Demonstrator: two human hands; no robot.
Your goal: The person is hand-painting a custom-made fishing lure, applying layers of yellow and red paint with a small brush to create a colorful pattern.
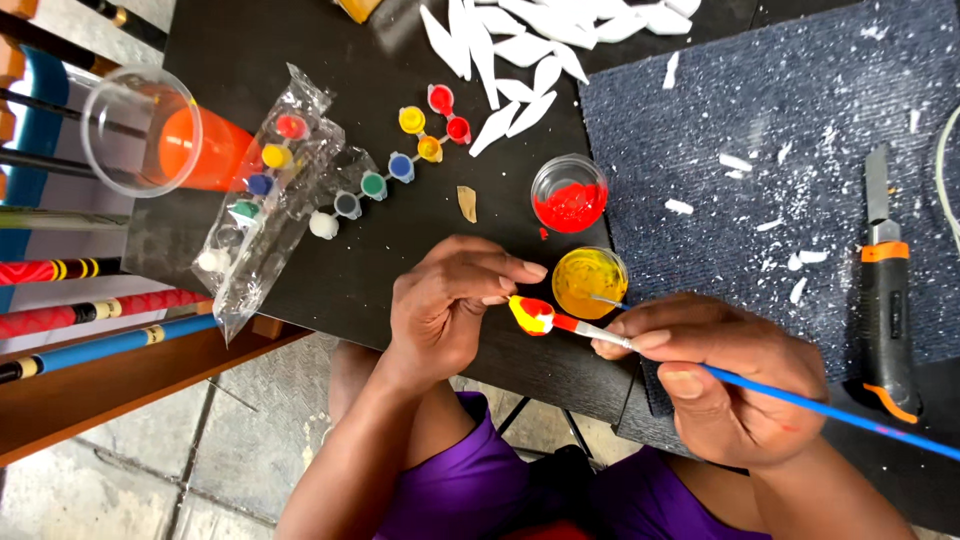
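My left hand [450, 305] pinches a small leaf-shaped piece [530, 313] painted yellow with a red patch. In my right hand [715, 375] I hold a blue-handled paintbrush [800, 400]; its red-loaded tip touches the piece. Just beyond my hands stand a small clear cup of yellow paint [590, 278] and a cup of red paint [569, 193] on the black table [330, 270].
A strip of small open paint pots [395, 165] and a bagged set [262, 180] lie at the left, beside a clear cup of orange liquid [160, 135]. White cut pieces [520, 60] lie at the back. An orange-black utility knife [885, 300] rests on the blue mat [760, 120].
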